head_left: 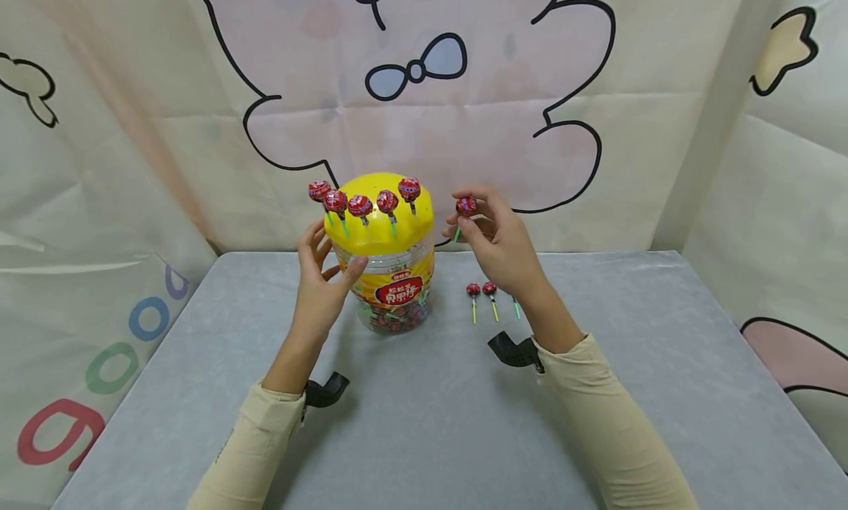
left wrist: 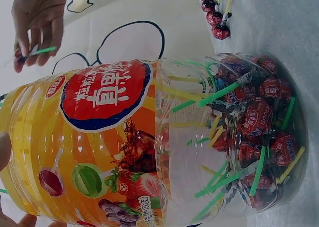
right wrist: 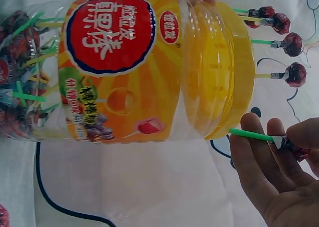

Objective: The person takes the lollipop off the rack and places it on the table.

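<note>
A clear plastic jar (head_left: 400,293) with a yellow lid (head_left: 371,238) and an orange label stands on the table. My left hand (head_left: 319,293) grips its left side just below the lid, thumb in front and fingers behind. Several red-wrapped lollipops (head_left: 360,207) stand in the lid by their sticks. To the right of the lid, apart from it, my right hand (head_left: 503,249) pinches a lollipop (head_left: 467,206) by its wrapped head. Its green stick (right wrist: 251,135) points down. More lollipops (left wrist: 256,119) lie loose in the bottom of the jar.
Several lollipops (head_left: 489,289) lie in a row on the grey table cover (head_left: 424,422), right of the jar and partly hidden by my right wrist. Cartoon-printed cloth (head_left: 424,142) hangs behind the table and at both sides.
</note>
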`<control>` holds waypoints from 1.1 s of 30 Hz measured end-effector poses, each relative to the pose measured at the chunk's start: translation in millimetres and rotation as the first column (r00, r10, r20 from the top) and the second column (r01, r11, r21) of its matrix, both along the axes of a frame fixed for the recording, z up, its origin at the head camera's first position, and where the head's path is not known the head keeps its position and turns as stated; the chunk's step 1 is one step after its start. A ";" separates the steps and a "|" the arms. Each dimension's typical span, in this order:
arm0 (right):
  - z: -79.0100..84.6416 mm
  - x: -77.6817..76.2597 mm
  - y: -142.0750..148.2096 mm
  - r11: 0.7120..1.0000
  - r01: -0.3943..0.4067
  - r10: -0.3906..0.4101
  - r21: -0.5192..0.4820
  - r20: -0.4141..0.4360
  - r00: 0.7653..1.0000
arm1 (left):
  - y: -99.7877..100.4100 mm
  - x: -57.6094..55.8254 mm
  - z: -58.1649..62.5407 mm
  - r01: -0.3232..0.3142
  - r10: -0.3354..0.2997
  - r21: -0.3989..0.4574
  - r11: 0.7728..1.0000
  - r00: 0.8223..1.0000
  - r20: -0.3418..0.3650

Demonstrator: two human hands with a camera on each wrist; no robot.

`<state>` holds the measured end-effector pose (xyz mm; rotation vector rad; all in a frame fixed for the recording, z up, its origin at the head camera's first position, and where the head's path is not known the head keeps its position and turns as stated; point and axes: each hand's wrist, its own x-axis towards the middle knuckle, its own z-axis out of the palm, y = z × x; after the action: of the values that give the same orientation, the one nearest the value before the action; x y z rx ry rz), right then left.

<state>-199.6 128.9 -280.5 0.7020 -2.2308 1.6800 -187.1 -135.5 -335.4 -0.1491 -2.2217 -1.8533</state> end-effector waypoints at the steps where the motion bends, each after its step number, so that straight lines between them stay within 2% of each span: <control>1: -2.5 0.4 1.7 1.000 0.000 0.000 -0.004 0.006 1.000 | 0.1 -0.2 0.1 0.000 0.000 0.000 1.000 1.000 0.002; 10: -28.5 10.6 18.6 0.999 0.011 -0.007 -0.048 0.094 0.996 | 0.1 2.0 1.0 0.004 -0.004 0.001 1.000 1.000 0.013; 15: -38.9 9.7 29.0 0.999 0.022 -0.018 -0.029 0.131 0.991 | -0.5 2.6 -0.4 -0.001 0.001 -0.002 1.000 1.000 0.008; 22: -41.0 4.5 42.9 0.999 0.027 -0.029 0.021 0.145 0.989 | -1.0 1.8 -4.0 -0.002 0.002 0.005 1.000 1.000 -0.016; 33: -40.5 -1.2 68.0 0.996 0.065 -0.077 0.064 0.195 0.978 | -0.5 -1.9 -3.4 -0.008 0.008 0.001 1.000 1.000 0.001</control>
<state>-200.9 196.9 -320.9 0.4801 -2.4155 1.7238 -189.0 -135.9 -338.9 -0.1391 -2.2185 -1.8514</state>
